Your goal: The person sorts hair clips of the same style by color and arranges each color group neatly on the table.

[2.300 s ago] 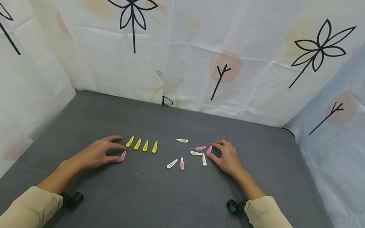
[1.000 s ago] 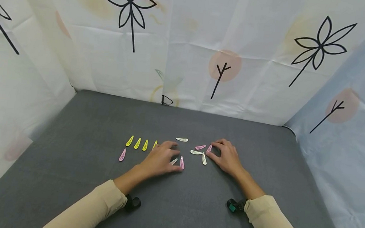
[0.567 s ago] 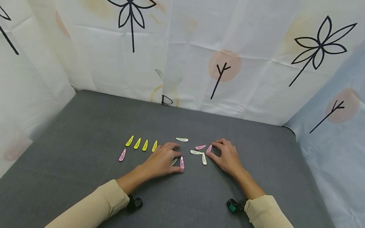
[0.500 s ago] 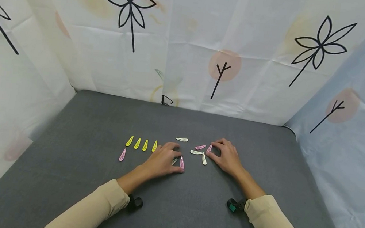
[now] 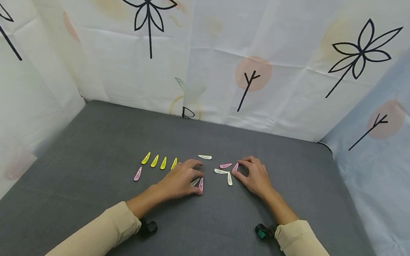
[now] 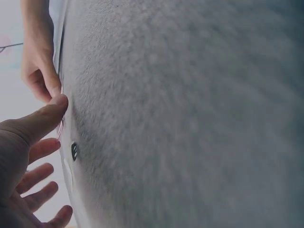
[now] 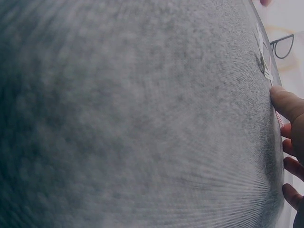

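Observation:
In the head view my left hand (image 5: 181,178) pinches a pink snap hair clip (image 5: 201,185) between thumb and finger, in the middle of the grey table. A white hair clip (image 5: 195,182) lies just beside it, partly covered by the fingers. Further right, my right hand (image 5: 256,175) holds another pink hair clip (image 5: 235,167) by its two ends. The left wrist view shows a sliver of pink clip (image 6: 60,129) between the left thumb and forefinger. Pink edges of a clip (image 7: 278,118) show by the right thumb in the right wrist view.
Several yellow hair clips (image 5: 155,161) stand in a row at left, the rightmost partly behind my left hand. Below the first lies a pink clip (image 5: 137,174). White clips (image 5: 229,178) and a pink one (image 5: 225,165) lie near my right hand; another white clip (image 5: 205,157) lies farther back.
My left hand left a pink clip under the yellow row, moved right to another pink clip, and has now shifted that one slightly left and nearer. My right hand stays in place.

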Tool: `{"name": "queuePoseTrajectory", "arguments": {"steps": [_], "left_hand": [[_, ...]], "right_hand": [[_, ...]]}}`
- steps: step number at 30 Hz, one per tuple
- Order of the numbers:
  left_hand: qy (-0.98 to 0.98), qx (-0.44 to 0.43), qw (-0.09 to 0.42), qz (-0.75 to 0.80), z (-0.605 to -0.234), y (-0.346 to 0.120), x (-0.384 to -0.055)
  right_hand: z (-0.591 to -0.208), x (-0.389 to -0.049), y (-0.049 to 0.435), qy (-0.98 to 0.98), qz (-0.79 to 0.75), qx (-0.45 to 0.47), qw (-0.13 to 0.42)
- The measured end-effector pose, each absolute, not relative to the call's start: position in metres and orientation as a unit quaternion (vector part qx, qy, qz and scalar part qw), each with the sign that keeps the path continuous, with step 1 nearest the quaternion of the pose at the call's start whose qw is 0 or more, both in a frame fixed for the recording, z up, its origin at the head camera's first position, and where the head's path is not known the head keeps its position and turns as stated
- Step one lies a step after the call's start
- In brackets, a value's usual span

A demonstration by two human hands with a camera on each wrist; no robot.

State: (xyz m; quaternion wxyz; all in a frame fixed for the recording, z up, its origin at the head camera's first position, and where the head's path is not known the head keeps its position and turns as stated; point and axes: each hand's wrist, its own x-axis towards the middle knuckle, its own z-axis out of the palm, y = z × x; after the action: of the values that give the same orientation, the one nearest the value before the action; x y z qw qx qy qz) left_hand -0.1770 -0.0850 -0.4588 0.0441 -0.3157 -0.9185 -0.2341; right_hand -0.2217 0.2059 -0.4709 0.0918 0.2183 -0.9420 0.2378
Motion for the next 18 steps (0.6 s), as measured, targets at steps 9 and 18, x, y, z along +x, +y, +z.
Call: {"name": "queuePoseTrajectory", "arguments": {"steps": [9, 18], "left_hand": [[-0.910, -0.334, 0.069, -0.236, -0.446, -0.122, -0.169], [-0.919, -0.306, 0.077, -0.236, -0.442, -0.170, -0.162]], "right_hand": [[-0.471, -0.221, 0.206, -0.942, 0.235, 0.220, 0.091], [-0.471, -0.221, 0.206, -0.943, 0.230, 0.218, 0.099]]}}
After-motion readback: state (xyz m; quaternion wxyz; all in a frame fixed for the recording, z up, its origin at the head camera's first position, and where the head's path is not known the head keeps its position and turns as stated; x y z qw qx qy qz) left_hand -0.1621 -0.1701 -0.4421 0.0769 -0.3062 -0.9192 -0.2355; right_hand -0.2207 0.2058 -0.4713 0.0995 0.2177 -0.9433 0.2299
